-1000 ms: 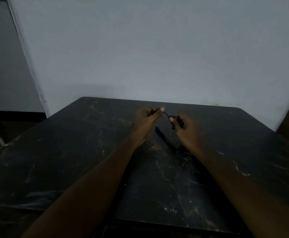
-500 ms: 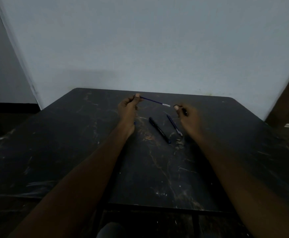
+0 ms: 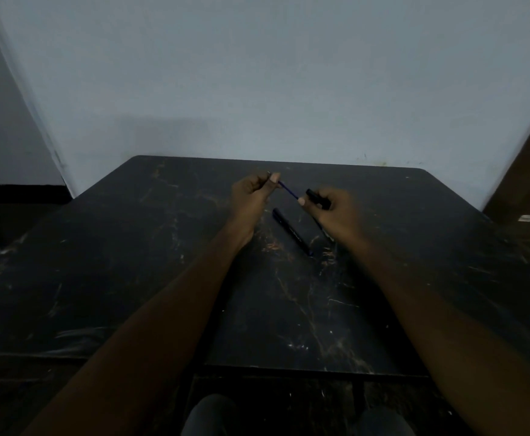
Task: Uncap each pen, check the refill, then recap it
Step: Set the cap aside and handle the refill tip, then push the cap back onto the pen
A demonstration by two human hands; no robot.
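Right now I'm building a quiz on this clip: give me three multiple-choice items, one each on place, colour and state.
1. Where does the black pen lie?
A. on the table between the hands
B. on the floor
C. in the left hand

2. What colour is the thin refill?
A. red
B. blue
C. green

3. How is the refill held?
A. lying loose on the table
B. by the right hand only
C. pinched by both hands above the table

Answers: 1 A, it rests on the dark table below the hands. 2 B, the rod looks blue. 3 C, the left hand pinches one end, the right hand the other, along with a black pen part.
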